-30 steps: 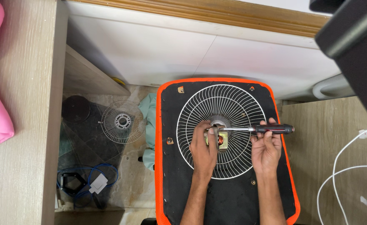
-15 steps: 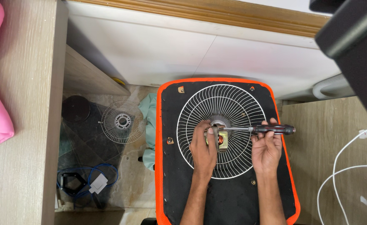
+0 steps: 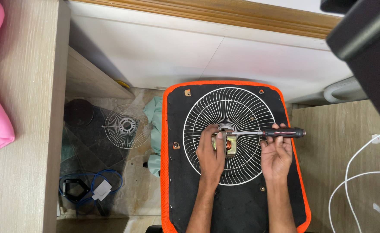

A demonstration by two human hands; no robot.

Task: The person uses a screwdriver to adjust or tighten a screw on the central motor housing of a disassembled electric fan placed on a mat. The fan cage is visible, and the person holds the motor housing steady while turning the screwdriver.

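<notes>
The right hand (image 3: pixel 276 157) is closing its grip around the black handle of a screwdriver (image 3: pixel 267 133), which is lying nearly level, its shaft running left to the middle of a white wire grille (image 3: pixel 241 108). The tip is meeting a small motor (image 3: pixel 228 144) with copper windings, sitting at the grille's hub. The left hand (image 3: pixel 211 151) is gripping that motor from the left and below, fingers curled over it, thumb beside the screwdriver tip. The two hands are lying near each other, with the motor between them.

The grille is resting flat on a black pad (image 3: pixel 190 194) with an orange rim, which is serving as the table. Its wires are reaching close to the pad's right rim and top rim; more bare pad is showing at the left and towards the person.

Left of the pad, down on the floor (image 3: pixel 134 194), a smaller grille (image 3: pixel 126 126) is lying beside a pale green cloth (image 3: pixel 155 116), with a blue cable (image 3: pixel 90 183) nearer the person. A white cable (image 3: pixel 358 177) is curving over the wooden surface at the right.
</notes>
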